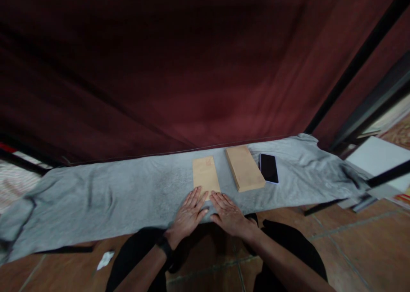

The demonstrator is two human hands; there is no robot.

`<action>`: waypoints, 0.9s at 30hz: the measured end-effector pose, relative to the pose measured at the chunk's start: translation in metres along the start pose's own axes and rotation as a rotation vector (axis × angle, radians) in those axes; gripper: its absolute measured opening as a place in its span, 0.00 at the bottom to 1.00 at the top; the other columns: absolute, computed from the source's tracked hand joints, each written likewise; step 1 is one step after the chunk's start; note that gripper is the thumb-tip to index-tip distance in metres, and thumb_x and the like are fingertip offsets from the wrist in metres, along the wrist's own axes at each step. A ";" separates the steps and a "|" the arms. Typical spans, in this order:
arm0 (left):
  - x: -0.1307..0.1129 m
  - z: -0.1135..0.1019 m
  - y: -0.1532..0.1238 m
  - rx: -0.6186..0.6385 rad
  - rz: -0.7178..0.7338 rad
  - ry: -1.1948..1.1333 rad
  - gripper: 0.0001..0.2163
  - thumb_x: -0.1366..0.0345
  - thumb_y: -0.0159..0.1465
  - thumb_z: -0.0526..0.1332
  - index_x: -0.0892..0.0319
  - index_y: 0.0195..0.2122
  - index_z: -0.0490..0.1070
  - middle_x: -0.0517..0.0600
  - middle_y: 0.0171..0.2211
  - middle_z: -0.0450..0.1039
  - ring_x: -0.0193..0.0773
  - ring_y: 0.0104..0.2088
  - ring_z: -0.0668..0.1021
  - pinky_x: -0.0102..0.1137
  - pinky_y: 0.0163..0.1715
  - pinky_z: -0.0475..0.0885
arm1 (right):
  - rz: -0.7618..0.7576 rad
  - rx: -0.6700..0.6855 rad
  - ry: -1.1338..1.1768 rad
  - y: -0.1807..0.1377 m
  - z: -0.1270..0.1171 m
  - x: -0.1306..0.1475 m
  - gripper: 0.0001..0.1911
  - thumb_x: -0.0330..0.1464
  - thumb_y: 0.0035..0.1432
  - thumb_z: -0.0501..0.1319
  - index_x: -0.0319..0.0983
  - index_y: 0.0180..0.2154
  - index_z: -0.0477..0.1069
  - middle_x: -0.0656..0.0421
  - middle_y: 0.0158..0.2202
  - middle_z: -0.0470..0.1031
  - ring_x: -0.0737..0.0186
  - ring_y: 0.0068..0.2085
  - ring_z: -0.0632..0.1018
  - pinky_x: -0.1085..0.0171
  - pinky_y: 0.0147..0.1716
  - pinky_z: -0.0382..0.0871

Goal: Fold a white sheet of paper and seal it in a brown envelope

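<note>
A single brown paper envelope [205, 172] lies flat on the grey cloth, its near end under my fingers. My left hand [188, 213] rests with fingers stretched out on the envelope's near left corner. Beside it, my right hand [228, 213] lies flat, fingertips on the near right corner. Neither hand grips anything. To the right sits a stack of brown envelopes [245, 168], slightly fanned along its left side. A phone [269, 168] with a dark screen and a pale purple edge lies right of the stack.
Grey cloth [134, 189] covers a long narrow surface. Behind it hangs a dark red curtain [205, 91]. Dark metal bars [358, 61] stand at the right, near a white board [378, 155]. A crumpled white tissue [105, 260] lies on the tiled floor [346, 236].
</note>
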State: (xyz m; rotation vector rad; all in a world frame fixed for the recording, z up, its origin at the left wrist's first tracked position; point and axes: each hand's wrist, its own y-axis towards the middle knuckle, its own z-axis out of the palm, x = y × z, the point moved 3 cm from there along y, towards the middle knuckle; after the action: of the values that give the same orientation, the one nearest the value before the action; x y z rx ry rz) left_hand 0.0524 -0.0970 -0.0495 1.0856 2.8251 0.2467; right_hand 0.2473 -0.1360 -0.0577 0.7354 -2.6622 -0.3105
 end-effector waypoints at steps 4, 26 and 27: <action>-0.006 -0.005 -0.008 -0.045 -0.018 0.031 0.29 0.49 0.72 0.50 0.51 0.72 0.49 0.55 0.73 0.46 0.49 0.70 0.57 0.45 0.66 0.58 | -0.005 -0.041 -0.061 -0.005 -0.002 0.000 0.35 0.40 0.67 0.58 0.32 0.69 0.54 0.46 0.69 0.58 0.53 0.69 0.60 0.52 0.68 0.56; -0.032 -0.006 -0.016 -0.047 -0.073 -0.135 0.31 0.50 0.72 0.48 0.59 0.72 0.46 0.56 0.71 0.52 0.44 0.71 0.55 0.44 0.69 0.54 | 0.205 -0.040 -0.175 -0.017 -0.006 0.012 0.29 0.39 0.72 0.48 0.31 0.69 0.54 0.45 0.68 0.60 0.49 0.69 0.60 0.47 0.68 0.50; -0.035 -0.006 -0.014 -0.043 -0.060 -0.149 0.31 0.50 0.72 0.48 0.59 0.72 0.47 0.56 0.71 0.52 0.44 0.71 0.55 0.43 0.69 0.54 | 0.204 -0.045 -0.173 -0.018 -0.005 0.011 0.29 0.38 0.72 0.48 0.32 0.69 0.54 0.45 0.68 0.60 0.50 0.69 0.61 0.47 0.68 0.51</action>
State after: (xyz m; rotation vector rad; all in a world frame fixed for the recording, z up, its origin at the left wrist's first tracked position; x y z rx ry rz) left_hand 0.0679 -0.1318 -0.0448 0.9658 2.7027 0.2110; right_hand 0.2485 -0.1575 -0.0550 0.4362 -2.8527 -0.3932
